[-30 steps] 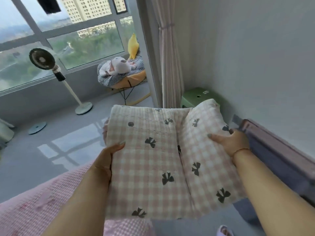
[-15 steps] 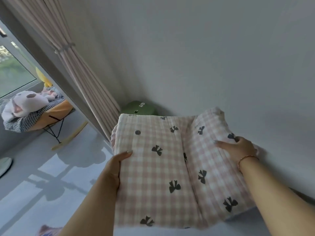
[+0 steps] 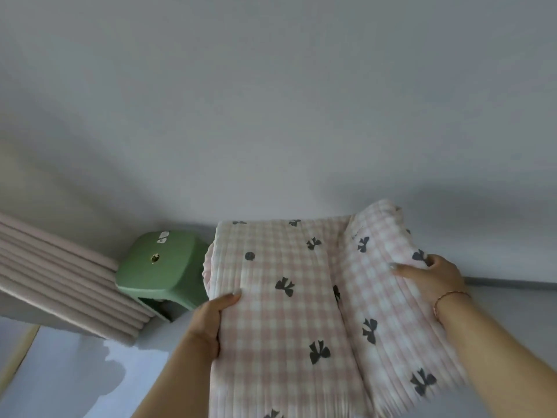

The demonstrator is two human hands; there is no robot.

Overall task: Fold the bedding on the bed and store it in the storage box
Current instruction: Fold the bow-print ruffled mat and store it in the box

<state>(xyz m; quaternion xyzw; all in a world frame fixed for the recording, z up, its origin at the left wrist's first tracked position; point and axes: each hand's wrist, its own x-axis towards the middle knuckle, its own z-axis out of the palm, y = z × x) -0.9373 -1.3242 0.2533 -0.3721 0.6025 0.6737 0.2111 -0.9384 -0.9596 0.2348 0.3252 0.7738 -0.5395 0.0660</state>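
Observation:
I hold a folded pink-and-white checked quilt (image 3: 289,312) with black bow prints in front of me, above the floor. My left hand (image 3: 215,312) grips its left edge, thumb on top. My right hand (image 3: 431,276) clasps the thicker rolled fold on the right side; a thin bracelet circles that wrist. The quilt's near end runs out of the bottom of the frame. No storage box is in view, and the bed is out of sight.
A green plastic stool (image 3: 156,267) stands on the floor in the corner, just left of the quilt. Pink pleated curtain folds (image 3: 60,282) hang at the left. A plain grey wall (image 3: 271,101) fills the upper frame; pale floor (image 3: 75,381) lies below left.
My view has swung right, away from the window, fan and chair, toward the wall corner. The quilt has travelled with both hands, and the green stool is now close on its left.

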